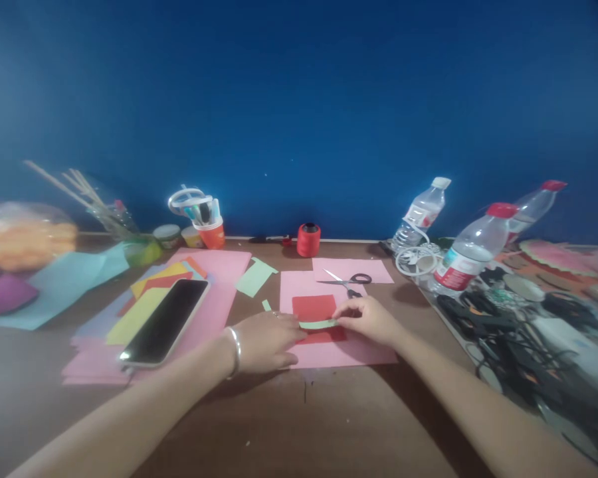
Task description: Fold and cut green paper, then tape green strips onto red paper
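Note:
A thin light green paper strip [317,325] lies across a red paper piece [313,307], which rests on a pink sheet [369,353]. My right hand [371,320] pinches the strip's right end between thumb and fingers. My left hand [266,340], with a silver bangle at the wrist, lies flat over the left edge of the pink and red papers. Its fingertips reach the strip's left end, and its thumb is apart from the fingers. Open-bladed scissors [351,280] with dark handles lie just beyond the red paper, near my right hand.
Left of my hands, a phone [167,322] lies on stacked coloured papers [224,272]. Green paper scraps [254,277] sit ahead. A red thread spool [309,240] and an orange cup of pens [212,234] stand by the wall. Bottles [471,249] and clutter fill the right.

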### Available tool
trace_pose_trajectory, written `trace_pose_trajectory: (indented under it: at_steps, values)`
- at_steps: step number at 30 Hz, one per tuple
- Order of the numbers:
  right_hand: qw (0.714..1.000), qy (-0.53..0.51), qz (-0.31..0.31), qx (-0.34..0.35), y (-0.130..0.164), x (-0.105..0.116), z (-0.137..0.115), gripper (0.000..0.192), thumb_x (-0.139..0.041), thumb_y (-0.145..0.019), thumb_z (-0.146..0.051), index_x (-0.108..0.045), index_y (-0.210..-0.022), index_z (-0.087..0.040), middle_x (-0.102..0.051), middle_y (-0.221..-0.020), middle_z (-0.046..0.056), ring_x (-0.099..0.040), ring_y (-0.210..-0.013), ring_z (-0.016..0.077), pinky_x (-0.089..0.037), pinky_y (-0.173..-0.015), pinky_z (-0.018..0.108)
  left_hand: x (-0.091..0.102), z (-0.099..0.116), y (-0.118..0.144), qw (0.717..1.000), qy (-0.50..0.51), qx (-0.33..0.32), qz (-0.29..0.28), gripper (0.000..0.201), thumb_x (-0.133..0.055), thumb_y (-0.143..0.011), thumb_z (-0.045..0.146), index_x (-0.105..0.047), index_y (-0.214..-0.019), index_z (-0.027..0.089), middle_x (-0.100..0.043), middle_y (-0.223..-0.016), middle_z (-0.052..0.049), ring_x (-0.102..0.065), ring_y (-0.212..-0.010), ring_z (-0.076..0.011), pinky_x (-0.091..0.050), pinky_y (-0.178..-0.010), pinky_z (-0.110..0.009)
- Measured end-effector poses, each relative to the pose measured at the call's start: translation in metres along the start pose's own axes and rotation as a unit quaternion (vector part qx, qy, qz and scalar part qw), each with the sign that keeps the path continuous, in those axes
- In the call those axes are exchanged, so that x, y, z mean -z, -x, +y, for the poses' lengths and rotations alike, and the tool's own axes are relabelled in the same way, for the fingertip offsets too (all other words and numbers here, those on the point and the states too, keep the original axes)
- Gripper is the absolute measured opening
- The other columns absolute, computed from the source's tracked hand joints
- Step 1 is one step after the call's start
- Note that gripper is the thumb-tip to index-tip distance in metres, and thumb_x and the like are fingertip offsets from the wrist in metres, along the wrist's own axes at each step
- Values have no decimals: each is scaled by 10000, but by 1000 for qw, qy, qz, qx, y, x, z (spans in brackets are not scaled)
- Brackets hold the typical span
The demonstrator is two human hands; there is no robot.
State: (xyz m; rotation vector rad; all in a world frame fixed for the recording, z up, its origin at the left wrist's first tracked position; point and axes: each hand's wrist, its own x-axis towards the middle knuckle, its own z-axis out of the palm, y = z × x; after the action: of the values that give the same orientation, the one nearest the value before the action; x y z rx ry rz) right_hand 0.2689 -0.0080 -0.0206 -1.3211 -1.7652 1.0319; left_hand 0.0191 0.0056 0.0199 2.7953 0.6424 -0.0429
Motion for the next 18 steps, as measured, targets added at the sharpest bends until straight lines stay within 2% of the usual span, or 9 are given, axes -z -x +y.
trace_pose_trajectory:
  at_steps: [3, 5, 8, 11, 14, 18]
  values:
    - [1000, 28, -11, -7, 6, -15, -7, 104, -607, -691, -202, -706, -721, -215, -692, -717, 16, -603, -650, 173, -434, -616, 279, 7, -2, 16, 999, 41, 25, 17, 287, -472, -810, 241, -552, -1085, 211, -585, -1128, -53, -552, -1000, -199, -412, -841, -310]
    - [998, 55, -13, -8, 10, -22, -12, 109, -598, -706, -206, -704, -724, -222, -687, -701, 11, -585, -607, 160, -417, -567, 264, 5, -2, 25, 995, 54, 66, 52, 215, -417, -840, 203, -558, -1003, 194, -595, -1058, -46, -561, -945, -178, -424, -817, -301]
    - [997, 76, -30, -7, 16, -26, -22, 109, -595, -722, -215, -701, -745, -231, -681, -697, 3, -571, -591, 150, -412, -549, 255, -7, 2, 32, 990, 34, 85, 109, 188, -381, -857, 171, -547, -944, 184, -596, -987, -47, -556, -916, -177, -428, -815, -326]
    - [996, 75, -32, -20, 18, -27, -26, 114, -594, -724, -207, -698, -755, -242, -690, -749, 4, -595, -651, 165, -433, -602, 270, -20, 5, 33, 988, -6, 63, 144, 217, -407, -846, 167, -531, -1024, 182, -579, -1057, -68, -527, -999, -206, -412, -862, -370]
    - [995, 90, -20, -36, 19, -25, -23, 120, -592, -707, -169, -687, -736, -237, -694, -783, 7, -608, -695, 179, -443, -643, 285, -28, 3, 33, 991, -42, 24, 129, 244, -420, -839, 186, -537, -1053, 181, -567, -1110, -82, -502, -1058, -233, -399, -893, -398]
    - [993, 109, 3, -36, 22, -23, -16, 133, -574, -698, -136, -667, -716, -231, -688, -775, -1, -612, -710, 174, -446, -667, 282, -28, -5, 33, 995, -54, -8, 86, 322, -426, -840, 232, -502, -1149, 187, -544, -1209, -70, -427, -1169, -258, -356, -955, -422]
